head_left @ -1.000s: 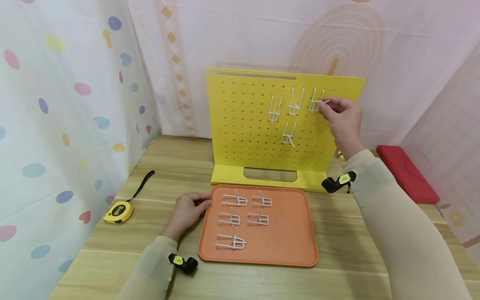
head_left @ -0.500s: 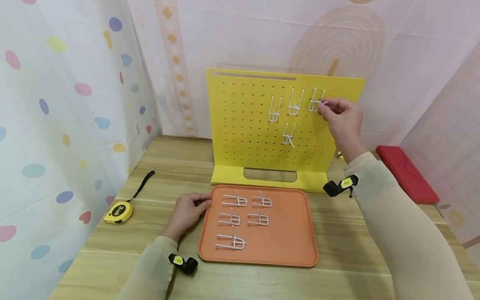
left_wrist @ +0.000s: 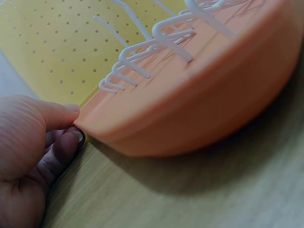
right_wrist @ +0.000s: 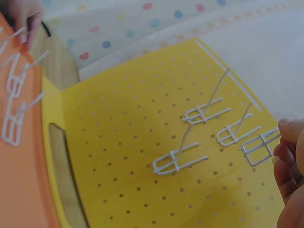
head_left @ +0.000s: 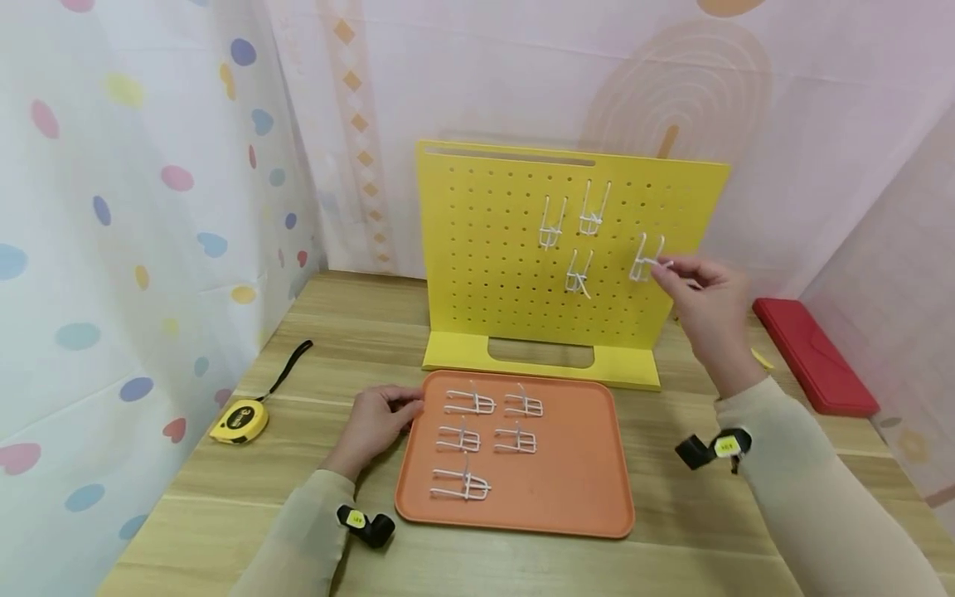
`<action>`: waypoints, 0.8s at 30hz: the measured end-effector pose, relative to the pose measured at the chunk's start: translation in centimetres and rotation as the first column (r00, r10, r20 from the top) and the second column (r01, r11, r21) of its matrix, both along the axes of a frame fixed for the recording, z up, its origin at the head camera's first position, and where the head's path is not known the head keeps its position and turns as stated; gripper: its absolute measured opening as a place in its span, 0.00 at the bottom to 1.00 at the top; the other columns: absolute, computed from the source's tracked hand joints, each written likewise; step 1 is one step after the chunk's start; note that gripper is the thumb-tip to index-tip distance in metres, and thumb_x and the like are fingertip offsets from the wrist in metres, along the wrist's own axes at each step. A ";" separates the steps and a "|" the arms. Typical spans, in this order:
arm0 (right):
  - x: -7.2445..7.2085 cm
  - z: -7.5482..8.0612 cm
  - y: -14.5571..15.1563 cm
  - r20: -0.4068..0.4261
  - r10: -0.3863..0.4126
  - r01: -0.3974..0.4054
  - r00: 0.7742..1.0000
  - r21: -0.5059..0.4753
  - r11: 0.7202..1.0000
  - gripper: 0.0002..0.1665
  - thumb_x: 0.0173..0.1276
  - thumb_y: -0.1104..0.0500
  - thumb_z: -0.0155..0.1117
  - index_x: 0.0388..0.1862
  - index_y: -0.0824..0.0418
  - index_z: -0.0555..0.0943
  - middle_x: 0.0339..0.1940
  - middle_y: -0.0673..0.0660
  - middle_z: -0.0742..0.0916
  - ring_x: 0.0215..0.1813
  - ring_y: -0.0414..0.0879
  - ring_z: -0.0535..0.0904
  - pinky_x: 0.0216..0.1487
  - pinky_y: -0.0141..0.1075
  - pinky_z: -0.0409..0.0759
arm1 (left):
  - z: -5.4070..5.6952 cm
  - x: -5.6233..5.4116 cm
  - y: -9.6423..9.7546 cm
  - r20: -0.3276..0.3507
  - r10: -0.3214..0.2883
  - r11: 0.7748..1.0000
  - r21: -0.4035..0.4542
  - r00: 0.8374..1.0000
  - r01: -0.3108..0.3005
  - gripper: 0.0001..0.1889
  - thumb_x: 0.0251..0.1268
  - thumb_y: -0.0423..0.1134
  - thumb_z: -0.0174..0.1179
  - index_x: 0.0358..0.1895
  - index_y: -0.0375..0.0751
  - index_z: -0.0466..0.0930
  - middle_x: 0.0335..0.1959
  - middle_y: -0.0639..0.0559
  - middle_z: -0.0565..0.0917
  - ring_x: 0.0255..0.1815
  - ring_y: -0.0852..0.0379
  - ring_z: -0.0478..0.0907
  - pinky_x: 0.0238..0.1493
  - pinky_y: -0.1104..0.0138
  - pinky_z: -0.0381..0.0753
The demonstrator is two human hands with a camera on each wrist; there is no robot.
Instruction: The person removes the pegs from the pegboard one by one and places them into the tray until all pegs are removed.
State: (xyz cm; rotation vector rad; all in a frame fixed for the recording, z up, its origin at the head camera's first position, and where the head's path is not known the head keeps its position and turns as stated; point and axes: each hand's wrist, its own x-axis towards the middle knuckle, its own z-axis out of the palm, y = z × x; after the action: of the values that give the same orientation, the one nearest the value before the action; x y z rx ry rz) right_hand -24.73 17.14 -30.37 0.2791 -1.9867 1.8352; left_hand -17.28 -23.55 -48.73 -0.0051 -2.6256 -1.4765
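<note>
Dotted fabric [head_left: 157, 249] hangs left of your worktop [head_left: 351, 323] and its tape measure [head_left: 242, 421]. Your left hand [head_left: 375, 424] pinches the orange tray [head_left: 570, 481] bearing five white hooks [head_left: 467, 482]; beyond, the yellow pegboard [head_left: 496, 257] carries three mounted hooks [head_left: 590, 219], and before its right side your right hand [head_left: 710, 311] pinches another hook [head_left: 643, 263].

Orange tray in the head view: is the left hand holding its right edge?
No, the left hand holds the orange tray by its left edge.

At the middle of the wood-grain tabletop [head_left: 336, 319] an orange tray [head_left: 570, 464] is laid before an upright yellow pegboard [head_left: 485, 249]. A tape measure [head_left: 239, 421] is placed at the left, a red case [head_left: 816, 356] at the far right.
</note>
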 end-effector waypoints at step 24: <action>8.9 -10.2 -0.8 0.096 0.189 -0.203 0.977 0.164 0.965 0.07 0.59 0.70 0.69 0.38 0.71 0.86 0.36 0.52 0.89 0.32 0.40 0.83 0.30 0.29 0.80 | 0.2 0.1 0.0 -0.011 0.002 1.000 -0.016 1.000 -0.003 0.08 0.62 0.35 0.66 0.43 0.39 0.87 0.37 0.48 0.87 0.31 0.59 0.79 0.29 0.70 0.80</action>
State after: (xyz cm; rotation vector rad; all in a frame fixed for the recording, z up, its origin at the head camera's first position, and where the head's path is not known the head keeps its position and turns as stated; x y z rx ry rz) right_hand -15.79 16.31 -40.59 0.4772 -2.2490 1.8170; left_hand -17.19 -23.53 -48.56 -0.0111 -2.6282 -1.4505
